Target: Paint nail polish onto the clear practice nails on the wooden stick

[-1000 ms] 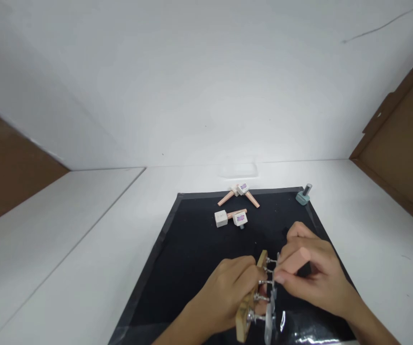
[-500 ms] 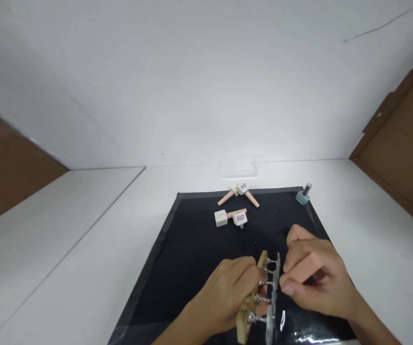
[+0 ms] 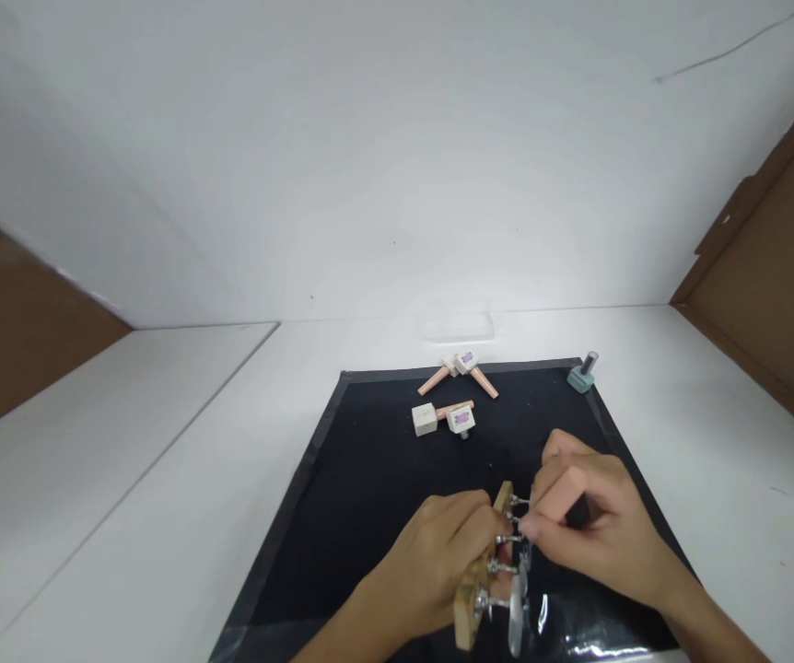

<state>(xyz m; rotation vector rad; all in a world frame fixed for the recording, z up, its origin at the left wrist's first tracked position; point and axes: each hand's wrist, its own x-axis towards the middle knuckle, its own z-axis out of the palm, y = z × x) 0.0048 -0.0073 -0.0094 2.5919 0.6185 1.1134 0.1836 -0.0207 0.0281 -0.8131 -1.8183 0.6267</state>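
Observation:
My left hand [image 3: 438, 562] is closed around a narrow wooden nail-tip stand [image 3: 466, 612], tilted on its side. Metal pins stick out from it to the right, carrying clear false nails [image 3: 515, 619] in a row. In the fingers of my right hand [image 3: 604, 516] is a peach nail polish brush cap [image 3: 558, 494], held slantwise. Its tip points at the far false nails, hidden behind the fingers, so I cannot tell whether the bristles touch. Further back, a white nail polish bottle [image 3: 461, 420] lies with a small grey neck showing and no cap on it.
Beside that bottle lies a white block-shaped bottle [image 3: 425, 420] with a peach cap. Two more peach-capped bottles [image 3: 466, 361] lie at the back edge of the black mat [image 3: 369, 460]. A teal bottle [image 3: 580, 379] stands at its back right corner. Shiny clear film [image 3: 577, 631] covers the near edge.
My right hand has moved left with the brush cap, up against the far false nails on the stand. My left hand and the stand have hardly moved.

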